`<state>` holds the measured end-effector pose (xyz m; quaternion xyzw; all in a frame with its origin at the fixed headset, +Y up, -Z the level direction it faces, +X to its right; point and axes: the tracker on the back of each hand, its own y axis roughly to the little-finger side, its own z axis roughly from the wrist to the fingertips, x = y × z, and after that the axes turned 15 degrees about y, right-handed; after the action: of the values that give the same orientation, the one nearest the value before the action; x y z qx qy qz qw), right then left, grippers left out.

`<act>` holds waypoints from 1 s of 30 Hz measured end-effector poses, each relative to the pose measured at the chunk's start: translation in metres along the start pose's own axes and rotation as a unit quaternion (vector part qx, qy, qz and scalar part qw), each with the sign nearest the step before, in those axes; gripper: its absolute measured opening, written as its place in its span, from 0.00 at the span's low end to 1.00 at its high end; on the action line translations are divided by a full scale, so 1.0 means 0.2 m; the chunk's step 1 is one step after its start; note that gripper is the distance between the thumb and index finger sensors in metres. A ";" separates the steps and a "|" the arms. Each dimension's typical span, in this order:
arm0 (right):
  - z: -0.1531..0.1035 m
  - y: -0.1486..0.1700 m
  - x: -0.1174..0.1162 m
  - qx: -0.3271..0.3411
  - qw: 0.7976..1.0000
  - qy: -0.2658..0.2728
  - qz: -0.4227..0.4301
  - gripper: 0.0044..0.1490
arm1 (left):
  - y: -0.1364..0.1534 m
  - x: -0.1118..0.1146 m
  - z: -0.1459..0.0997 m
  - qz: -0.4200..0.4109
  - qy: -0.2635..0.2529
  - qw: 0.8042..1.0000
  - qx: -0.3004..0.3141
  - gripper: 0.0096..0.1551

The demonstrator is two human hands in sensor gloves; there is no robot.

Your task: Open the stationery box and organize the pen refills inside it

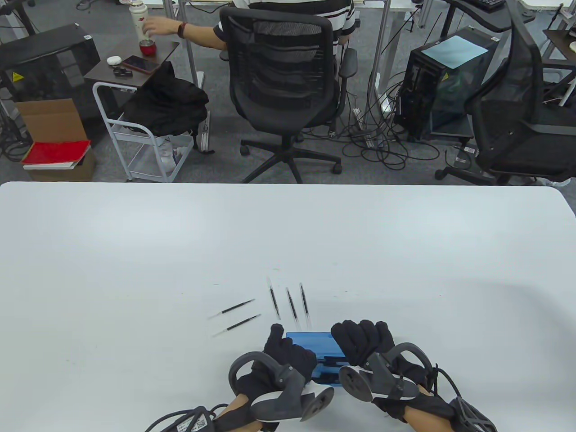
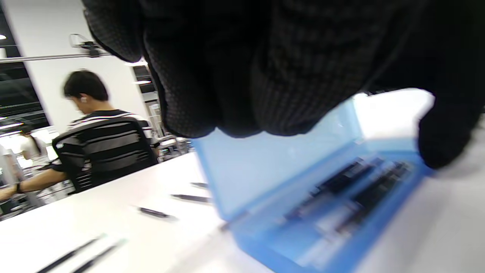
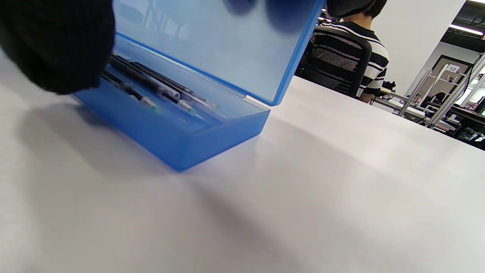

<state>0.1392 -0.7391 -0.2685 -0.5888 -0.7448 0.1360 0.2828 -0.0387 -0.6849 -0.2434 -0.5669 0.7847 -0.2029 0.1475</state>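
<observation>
Low in the table view, the blue stationery box (image 1: 310,344) is sitting half-open between both hands: left hand (image 1: 288,355) and right hand (image 1: 362,339) are gripping its lid (image 3: 212,45); five refills (image 1: 288,303) are lying just above.

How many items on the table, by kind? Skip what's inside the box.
Refills loose on the table: 5
Blue box: 1
Total: 6
</observation>
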 end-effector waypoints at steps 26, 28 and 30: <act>0.00 0.00 0.00 0.001 1.000 0.002 0.003 0.82 | 0.61 0.46 0.22 -0.068 0.171 0.964 -0.191 0.29; 0.00 0.00 0.00 0.001 1.000 0.002 0.002 0.82 | 0.62 0.47 0.22 -0.069 0.175 0.963 -0.193 0.28; 0.00 0.00 0.00 0.001 1.000 0.002 0.002 0.82 | 0.63 0.48 0.23 -0.068 0.178 0.961 -0.200 0.28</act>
<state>0.1395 -0.7394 -0.2688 -0.5899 -0.7432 0.1363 0.2848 -0.1519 -0.7483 -0.3450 -0.5912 0.7827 -0.1491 -0.1250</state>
